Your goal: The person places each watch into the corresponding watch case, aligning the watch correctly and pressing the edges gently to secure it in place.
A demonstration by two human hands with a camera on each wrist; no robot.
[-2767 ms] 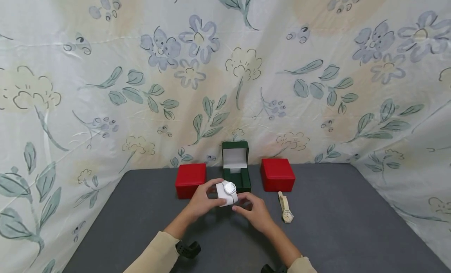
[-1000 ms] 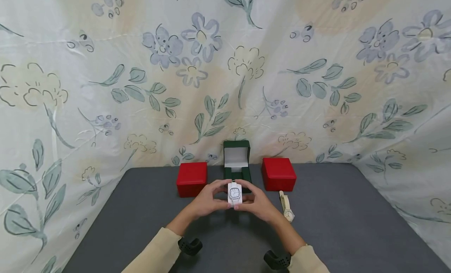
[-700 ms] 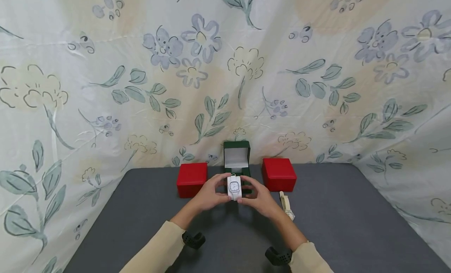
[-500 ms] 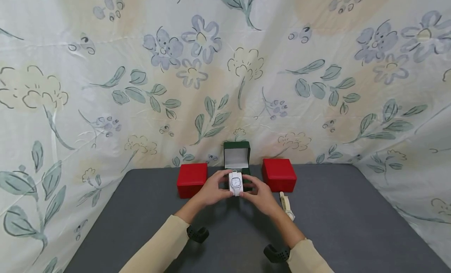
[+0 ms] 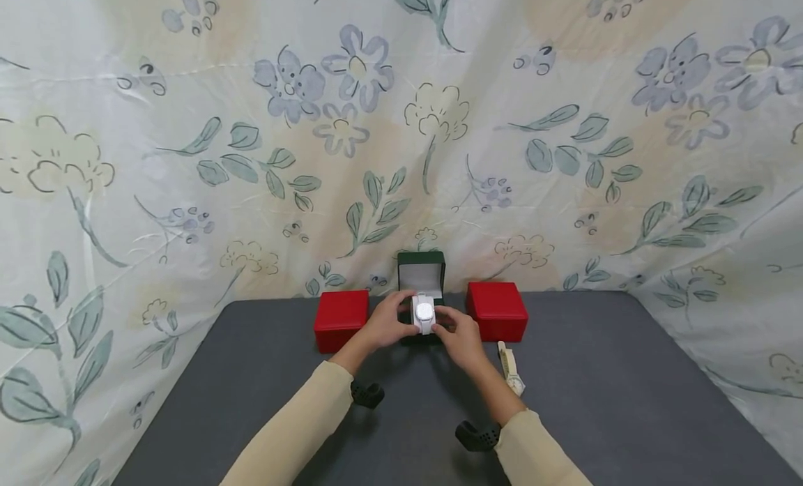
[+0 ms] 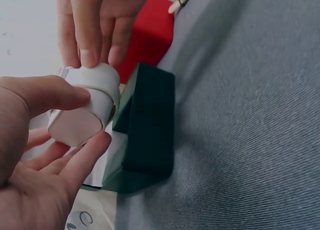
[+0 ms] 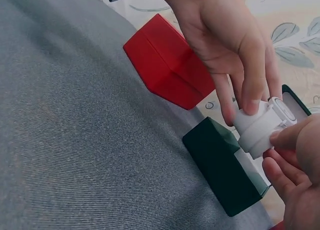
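Note:
A white watch [image 5: 424,312] is wrapped round a white cushion [image 6: 75,127], its dial up. My left hand [image 5: 385,323] pinches one end of the cushion between thumb and fingers. On the other end, my right hand [image 5: 463,338] pinches it the same way. Both hands hold it over the green watch box [image 7: 225,165], whose lid [image 5: 420,277] stands raised with a pale lining. In the left wrist view the cushion is above the box's opening, apart from its front wall. The hands and watch hide most of the box's inside in the head view.
A red box [image 5: 341,320] with its lid down stands left of the green one, and another red box [image 5: 497,312] stands to the right. A cream-strapped watch [image 5: 511,371] lies on the grey tabletop [image 5: 596,402]. Floral cloth [image 5: 376,158] hangs behind.
Both hands have carried the watch on its cushion forward, from in front of the green box to over it. At first the right hand was loosely beside the cushion; now it grips it too.

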